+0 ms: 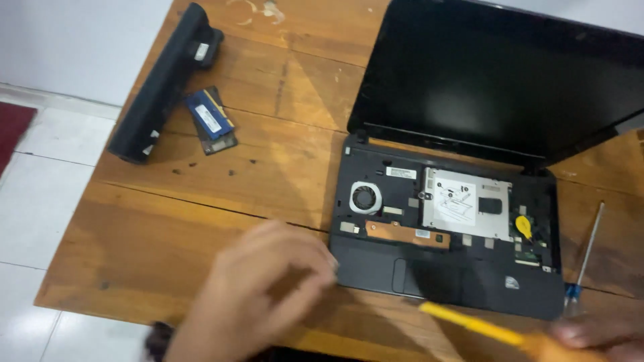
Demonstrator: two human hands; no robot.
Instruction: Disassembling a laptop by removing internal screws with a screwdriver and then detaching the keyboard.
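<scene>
An opened black laptop (537, 295) lies on a wooden table (201, 201), keyboard removed, showing a small fan (366, 198), a silver drive cover (466, 204) and a yellow coin cell (523, 224). My left hand (258, 295), blurred, rests on the table by the laptop's front left corner with fingers curled and holds nothing I can see. My right hand (597, 335), at the bottom right edge, grips a yellow-handled brush (469, 323). Its dark bristles (436, 281) blur over the touchpad area.
A long black battery (164, 80) lies at the table's far left. Beside it sit two memory modules, the upper one blue (211, 117). A screwdriver with a blue-and-clear handle (585, 258) lies right of the laptop. White floor tiles show at the left.
</scene>
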